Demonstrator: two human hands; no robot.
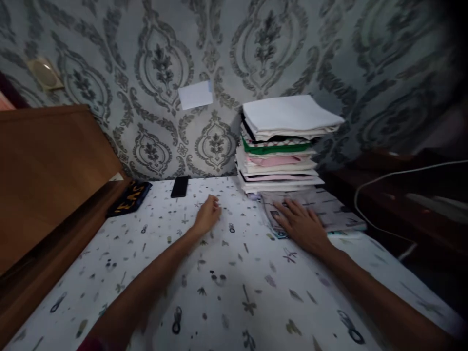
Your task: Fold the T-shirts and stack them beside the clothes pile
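Note:
My right hand (pixel 302 222) lies flat with its fingers spread on a folded greyish patterned cloth (pixel 336 209). A bluish edge of fabric shows beneath that cloth. Just behind it rises a tall stack of folded clothes (pixel 278 165), mostly white, with green, pink and black layers and a white piece on top. Left of the stack, my left hand (pixel 209 213) is by itself over the printed bedsheet (pixel 226 278). Its fingers are curled in, and nothing shows in them.
A black phone (pixel 180 186) lies near the patterned wall (pixel 215 48). To its left, a dark folded cloth with yellow lettering (pixel 129 197) rests beside a brown wooden board (pixel 51 170). A white cable (pixel 380 178) loops over dark furniture on the right.

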